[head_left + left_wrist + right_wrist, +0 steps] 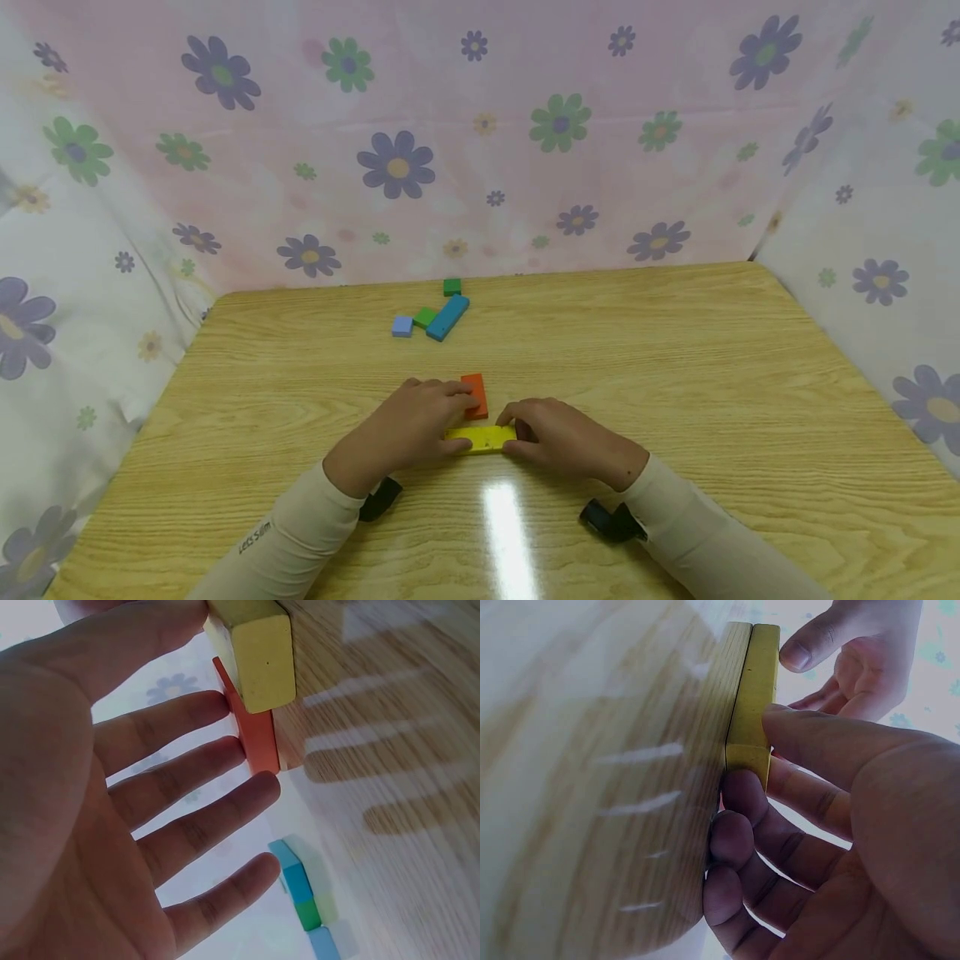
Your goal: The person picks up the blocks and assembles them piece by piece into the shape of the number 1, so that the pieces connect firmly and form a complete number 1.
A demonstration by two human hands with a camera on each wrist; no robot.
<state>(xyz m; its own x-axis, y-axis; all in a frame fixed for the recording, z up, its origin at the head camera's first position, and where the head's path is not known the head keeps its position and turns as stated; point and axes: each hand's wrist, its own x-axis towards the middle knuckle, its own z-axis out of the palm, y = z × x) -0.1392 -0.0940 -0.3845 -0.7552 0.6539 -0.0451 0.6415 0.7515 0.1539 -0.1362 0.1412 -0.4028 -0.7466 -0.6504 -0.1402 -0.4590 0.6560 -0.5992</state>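
Note:
A long yellow block (487,438) lies flat on the wooden table, its length running from one hand to the other. My right hand (558,433) grips its right end, thumb on the near side and index finger at the far side; in the right wrist view the other fingers curl against the table. Over the block's left end is my left hand (412,423), with the thumb at the yellow block and the fingers nearly straight. Its fingertips touch a flat red block (477,392), just behind the yellow one, pointing away from me.
Farther back on the table (675,350) lie a blue block (447,317), a light green block (425,317), a lavender block (402,326) and a dark green block (452,287). Flowered cloth (480,167) surrounds the back and sides. A black wrist piece (611,521) sits under the right cuff.

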